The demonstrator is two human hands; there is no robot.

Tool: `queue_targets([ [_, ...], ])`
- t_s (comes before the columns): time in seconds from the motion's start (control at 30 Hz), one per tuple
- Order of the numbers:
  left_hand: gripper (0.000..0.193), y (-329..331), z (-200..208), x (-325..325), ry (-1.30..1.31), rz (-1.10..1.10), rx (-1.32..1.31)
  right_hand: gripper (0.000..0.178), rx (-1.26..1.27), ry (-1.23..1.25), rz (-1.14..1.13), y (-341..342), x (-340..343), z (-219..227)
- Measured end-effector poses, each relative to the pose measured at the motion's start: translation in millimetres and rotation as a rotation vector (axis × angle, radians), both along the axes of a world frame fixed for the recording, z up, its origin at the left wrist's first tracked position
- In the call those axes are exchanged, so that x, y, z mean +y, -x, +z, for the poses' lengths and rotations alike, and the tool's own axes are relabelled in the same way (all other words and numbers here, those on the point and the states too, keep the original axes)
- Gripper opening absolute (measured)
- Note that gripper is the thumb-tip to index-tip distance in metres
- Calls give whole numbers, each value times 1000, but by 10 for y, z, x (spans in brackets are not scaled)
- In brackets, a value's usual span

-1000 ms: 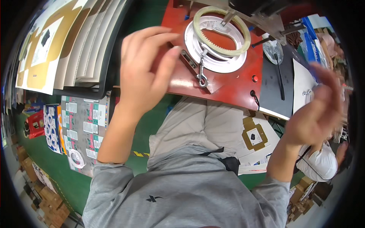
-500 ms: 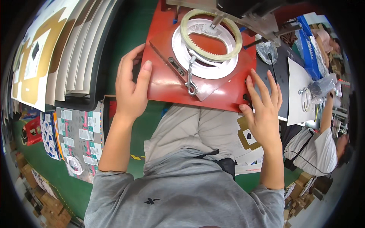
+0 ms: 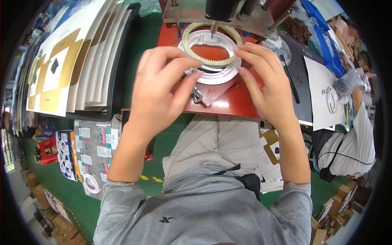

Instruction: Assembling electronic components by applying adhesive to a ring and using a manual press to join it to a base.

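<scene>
A cream toothed ring [image 3: 184, 43] lies over a white round plastic part [image 3: 216, 78] on the red work board [image 3: 245, 102]. My left hand [image 3: 157, 90], slightly blurred, hovers at the ring's near left side, thumb and fingers apart. On the opposite side, my right hand [image 3: 267, 83] reaches in with spread fingers, its fingertips close to the ring's right rim; whether they touch it I cannot tell. Above the ring stands a press with a metal spindle [image 3: 214, 29] pointing down inside it. A metal hook [image 3: 197, 96] sits near the left thumb, partly hidden by the hand.
Upright cardboard sheets [image 3: 61, 69] fill a black rack on the left. To the right, a black mat [image 3: 300, 85] carries a white sheet [image 3: 316, 98] with a small white ring. Blue bins [image 3: 326, 53] and a seated person [image 3: 347, 143] are farther right.
Both hands have left the board's side edges and come inward and up toward the ring. The view has shifted slightly, and more of the press shows.
</scene>
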State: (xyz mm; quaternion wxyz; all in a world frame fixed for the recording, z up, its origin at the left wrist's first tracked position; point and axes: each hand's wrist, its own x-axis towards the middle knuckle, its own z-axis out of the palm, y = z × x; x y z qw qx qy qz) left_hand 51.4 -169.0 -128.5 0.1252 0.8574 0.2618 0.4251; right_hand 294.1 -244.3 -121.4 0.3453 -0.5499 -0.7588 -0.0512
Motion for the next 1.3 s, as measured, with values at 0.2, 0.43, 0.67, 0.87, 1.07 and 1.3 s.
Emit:
queue_targets([
  [0.2, 15, -205, 21, 63, -48, -65, 170, 23, -62, 15, 73, -5, 212, -139],
  [0.43, 15, -97, 134, 145, -21, -133, 233, 17, 20, 22, 125, -46, 272, -180],
  [0.67, 17, 153, 195, 181, 132, -240, 256, 22, 66, 61, 61, 182, 124, -198],
  [0.87, 11, 139, 65, 357, 162, -249, 257, 20, 62, -37, -42, 263, 174, -218],
  [1.07, 15, 158, 405, 441, 331, -316, 442, 18, 71, 14, -36, 286, 173, -225],
  [1.3, 8, 185, -2, 501, 345, -403, 199, 17, 50, 35, -21, 292, 155, -175],
])
